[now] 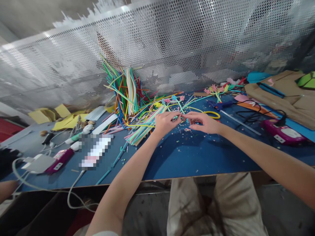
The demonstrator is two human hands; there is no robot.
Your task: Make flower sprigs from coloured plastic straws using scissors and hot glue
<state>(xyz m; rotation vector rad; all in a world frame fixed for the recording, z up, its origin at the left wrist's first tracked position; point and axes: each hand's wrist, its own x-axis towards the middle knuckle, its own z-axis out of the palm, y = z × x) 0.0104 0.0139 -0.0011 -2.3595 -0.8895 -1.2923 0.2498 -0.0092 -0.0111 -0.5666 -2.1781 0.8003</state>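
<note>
My left hand [165, 124] and my right hand [205, 122] meet above the middle of the blue table, fingertips almost touching. Both are closed, with fingers bent around something small that I cannot make out. Just behind the fingertips are pipe-cleaner flowers [174, 98] in blue, pink and yellow on pale green stems; whether one is in my fingers is unclear. A bundle of pastel pipe cleaners [144, 128] lies beside and partly under my left hand. Behind my right hand is a yellow-handled tool, probably scissors [213, 114]. Small coloured clippings are scattered around both hands.
Upright pipe cleaners [131, 90] stand before a perforated metal screen [157, 42]. Right are a blue glue gun [221, 104], a glue stick [240, 122] and a purple power strip [283, 131]. Left are a blurred-out phone [97, 151], cables and another strip [59, 160]. Another person's arm [7, 190] shows far left.
</note>
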